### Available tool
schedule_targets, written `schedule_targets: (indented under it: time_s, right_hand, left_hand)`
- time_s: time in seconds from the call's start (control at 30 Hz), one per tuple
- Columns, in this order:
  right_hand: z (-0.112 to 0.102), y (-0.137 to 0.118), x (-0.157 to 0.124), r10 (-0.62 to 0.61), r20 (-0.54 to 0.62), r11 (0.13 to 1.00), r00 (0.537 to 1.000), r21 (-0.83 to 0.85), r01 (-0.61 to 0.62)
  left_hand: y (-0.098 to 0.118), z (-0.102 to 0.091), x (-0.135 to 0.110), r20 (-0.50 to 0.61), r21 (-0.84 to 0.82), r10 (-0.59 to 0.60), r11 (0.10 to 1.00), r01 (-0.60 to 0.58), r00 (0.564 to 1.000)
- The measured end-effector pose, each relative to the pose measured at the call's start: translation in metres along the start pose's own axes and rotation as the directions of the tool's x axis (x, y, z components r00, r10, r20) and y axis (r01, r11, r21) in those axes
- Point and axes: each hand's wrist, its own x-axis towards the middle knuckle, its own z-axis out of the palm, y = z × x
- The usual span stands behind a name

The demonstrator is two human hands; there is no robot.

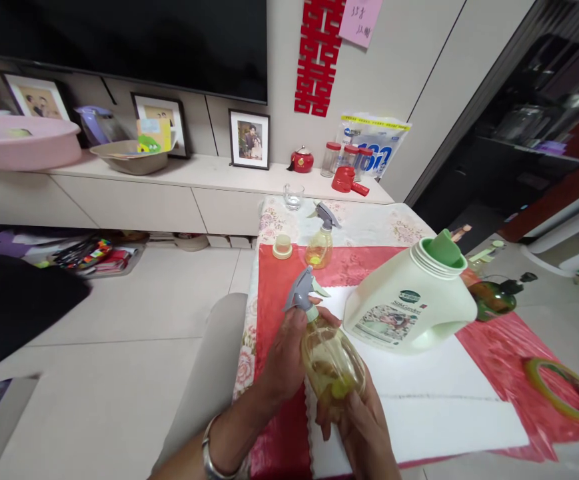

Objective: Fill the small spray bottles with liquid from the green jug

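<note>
A clear yellowish spray bottle with a grey trigger head is held tilted between both hands. My left hand wraps round its neck just below the spray head. Lower down, my right hand grips the bottle's base. A little yellow-green shows inside near the bottom. Just beyond stands a second, similar spray bottle, upright, with a pale cap to its left. To the right is a big pale-green detergent jug, uncapped, with a green piece in its mouth.
A white board lies on the red sheet over the table. A tape roll and a dark green bottle are at the right. Behind, a glass cup stands near a red scoop on the cabinet.
</note>
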Motion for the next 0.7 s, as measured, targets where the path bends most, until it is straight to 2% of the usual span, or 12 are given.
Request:
schedule_targets:
  time_s: [0.13,0.2,0.27,0.33,0.43,0.53,0.7]
  right_hand:
    - [-0.008,0.003,0.015,0.02,0.061,1.0,0.998,0.021,-0.022]
    - [-0.013,0.004,0.02,0.03,0.075,0.999,0.997,-0.027,-0.028]
    - [-0.018,0.003,0.021,0.039,0.061,0.993,0.997,-0.11,-0.032]
    - [-0.023,0.002,0.018,0.033,0.029,0.982,0.999,-0.186,-0.027]
    - [-0.03,-0.003,0.007,0.03,-0.024,0.972,0.999,-0.233,-0.035]
    - [-0.037,-0.008,-0.005,0.029,-0.048,0.971,0.998,-0.236,-0.039]
    - [-0.054,-0.016,-0.017,-0.009,-0.063,0.972,0.998,-0.235,-0.006]
  left_hand:
    - [0.009,-0.011,0.002,0.093,0.159,-0.046,0.987,0.031,0.995]
    - [0.016,-0.015,0.007,0.162,0.222,-0.055,0.975,0.018,0.985]
    - [0.024,-0.017,0.017,0.183,0.284,-0.029,0.959,-0.024,0.983]
    - [0.032,-0.018,0.032,0.14,0.397,0.054,0.912,-0.106,0.989]
    - [0.035,-0.017,0.063,0.088,0.61,0.244,0.753,-0.246,0.966]
    - [0.025,-0.016,0.096,0.114,0.698,0.366,0.632,-0.337,0.924]
    - [-0.009,-0.017,0.13,0.048,0.717,0.419,0.617,-0.323,0.907]
